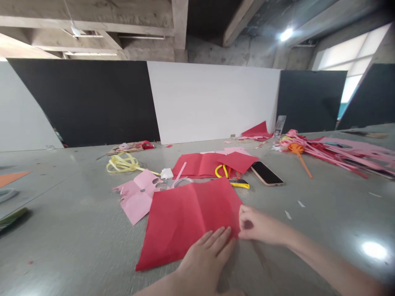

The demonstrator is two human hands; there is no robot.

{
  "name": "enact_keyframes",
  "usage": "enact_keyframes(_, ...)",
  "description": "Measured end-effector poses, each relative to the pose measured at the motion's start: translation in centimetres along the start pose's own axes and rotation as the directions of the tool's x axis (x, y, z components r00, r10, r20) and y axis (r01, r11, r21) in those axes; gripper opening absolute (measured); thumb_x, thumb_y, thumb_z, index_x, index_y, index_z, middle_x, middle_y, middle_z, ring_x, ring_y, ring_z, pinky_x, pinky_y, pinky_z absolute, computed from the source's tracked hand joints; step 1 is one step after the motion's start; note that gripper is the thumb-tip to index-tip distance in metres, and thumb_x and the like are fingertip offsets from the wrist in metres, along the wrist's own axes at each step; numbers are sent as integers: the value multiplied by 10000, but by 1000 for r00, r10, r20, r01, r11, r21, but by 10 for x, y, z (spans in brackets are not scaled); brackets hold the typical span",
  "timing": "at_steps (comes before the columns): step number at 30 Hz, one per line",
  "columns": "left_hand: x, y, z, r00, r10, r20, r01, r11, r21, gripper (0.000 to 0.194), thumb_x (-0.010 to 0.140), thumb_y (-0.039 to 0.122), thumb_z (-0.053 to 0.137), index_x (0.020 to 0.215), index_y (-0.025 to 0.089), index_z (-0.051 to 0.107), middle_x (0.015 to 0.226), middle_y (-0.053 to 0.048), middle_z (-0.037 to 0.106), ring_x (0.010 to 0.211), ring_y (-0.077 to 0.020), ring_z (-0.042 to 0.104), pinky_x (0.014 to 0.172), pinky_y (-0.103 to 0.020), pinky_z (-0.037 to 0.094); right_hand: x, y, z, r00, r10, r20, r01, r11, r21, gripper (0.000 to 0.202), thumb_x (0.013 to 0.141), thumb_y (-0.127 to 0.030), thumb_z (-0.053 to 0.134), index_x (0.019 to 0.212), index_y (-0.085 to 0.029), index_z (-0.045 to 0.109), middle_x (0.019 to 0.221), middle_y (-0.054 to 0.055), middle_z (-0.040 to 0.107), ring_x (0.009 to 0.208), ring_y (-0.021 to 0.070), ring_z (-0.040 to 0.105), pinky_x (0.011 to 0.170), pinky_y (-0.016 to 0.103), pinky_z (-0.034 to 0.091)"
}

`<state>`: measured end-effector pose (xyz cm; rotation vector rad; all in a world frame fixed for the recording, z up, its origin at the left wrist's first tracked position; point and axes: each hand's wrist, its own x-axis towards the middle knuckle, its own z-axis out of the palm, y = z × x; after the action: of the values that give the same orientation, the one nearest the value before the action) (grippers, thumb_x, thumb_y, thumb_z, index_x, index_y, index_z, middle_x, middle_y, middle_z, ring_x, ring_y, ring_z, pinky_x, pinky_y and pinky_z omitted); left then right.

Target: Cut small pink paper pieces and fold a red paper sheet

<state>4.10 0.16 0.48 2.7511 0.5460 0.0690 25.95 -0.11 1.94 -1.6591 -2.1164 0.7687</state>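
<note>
A large sheet of red paper (182,218) with a crease down its middle lies in front of me on the grey table. My left hand (208,257) rests flat on its near edge, fingers stretched out. At the sheet's right edge, my right hand (257,224) has its thumb and fingers curled together in a pinch on the paper. Just beyond the sheet are yellow-and-red-handled scissors (221,170), a cutter with a yellow end (240,185) and a roll of clear tape (184,181), partly covered by paper.
Pink paper with cut-out holes (140,201) lies left, near yellow ribbon (123,163). Farther back is folded red paper (197,163). A phone (267,173) lies right of it, before an orange paper flower (296,150) and pink strips (336,156). Upright boards (216,102) border the table.
</note>
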Motion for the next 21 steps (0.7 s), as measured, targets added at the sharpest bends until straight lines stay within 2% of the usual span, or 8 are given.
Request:
enact_keyframes(13,-1,0,2,999,14,-30,-14,1000,21,777,805,659,328,1391,175,165,1435,-89,145,1303,-245,144,1058,-409,155,-3,-2,-1,1000,-13,-18,13,1000,-24,161,649,-176,610,550,-185,483,744,-23,496,707,129,507,648,232,368)
enact_keyframes(16,-2,0,2,999,18,-35,-18,1000,24,771,802,656,340,1388,181,181,1435,-89,146,1300,-252,155,1054,-415,164,-1,4,-5,998,47,-30,-46,999,24,168,723,-274,566,594,-192,497,693,-24,521,662,137,514,610,241,364)
enact_keyframes(19,-2,0,1,999,23,-42,-22,1000,22,762,799,654,352,1383,189,201,1435,-87,142,1296,-261,170,1050,-421,177,3,11,-7,986,139,-92,-133,989,63,247,802,-379,468,638,-198,503,626,-17,545,635,155,519,583,253,360)
enact_keyframes(21,-1,0,1,999,22,-44,-21,1000,21,757,800,652,352,1381,188,210,1434,-87,149,1295,-261,175,1051,-417,179,4,14,-5,984,117,-137,-109,992,67,231,782,-387,502,648,-199,509,669,-8,563,663,160,528,612,256,374)
